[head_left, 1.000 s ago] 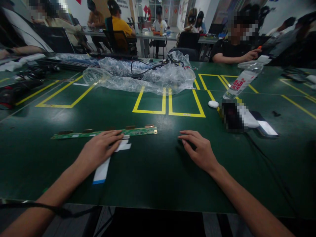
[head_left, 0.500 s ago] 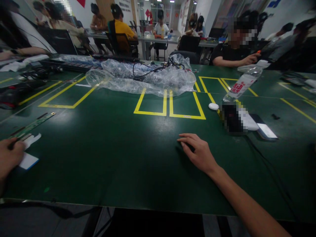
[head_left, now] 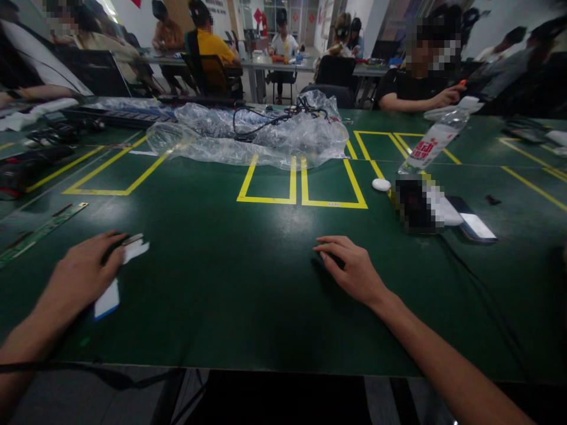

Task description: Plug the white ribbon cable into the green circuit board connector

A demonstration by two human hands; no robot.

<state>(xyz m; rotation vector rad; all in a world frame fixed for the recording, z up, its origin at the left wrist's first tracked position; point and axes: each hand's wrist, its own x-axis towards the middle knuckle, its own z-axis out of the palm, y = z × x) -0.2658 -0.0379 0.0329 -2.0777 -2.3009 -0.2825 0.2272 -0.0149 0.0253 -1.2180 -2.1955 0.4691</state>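
My left hand is closed over a white flat ribbon cable, low over the green table. One end of the cable, edged in blue, shows below the palm; another white piece pokes out past the fingertips, and its middle is hidden by the hand. A long, narrow green circuit board lies on the table to the left of that hand, apart from it. My right hand rests on the bare tabletop with nothing in it, its fingers loosely stretched and the thumb apart.
Clear plastic wrap with black cables spreads across the far side. Yellow tape marks boxes on the green table. At right are a tilted water bottle, a white oval case and a phone. Several people sit beyond.
My left hand has moved right, away from the circuit board, carrying the white ribbon cable along. My right hand has stayed in place. The view has shifted slightly.
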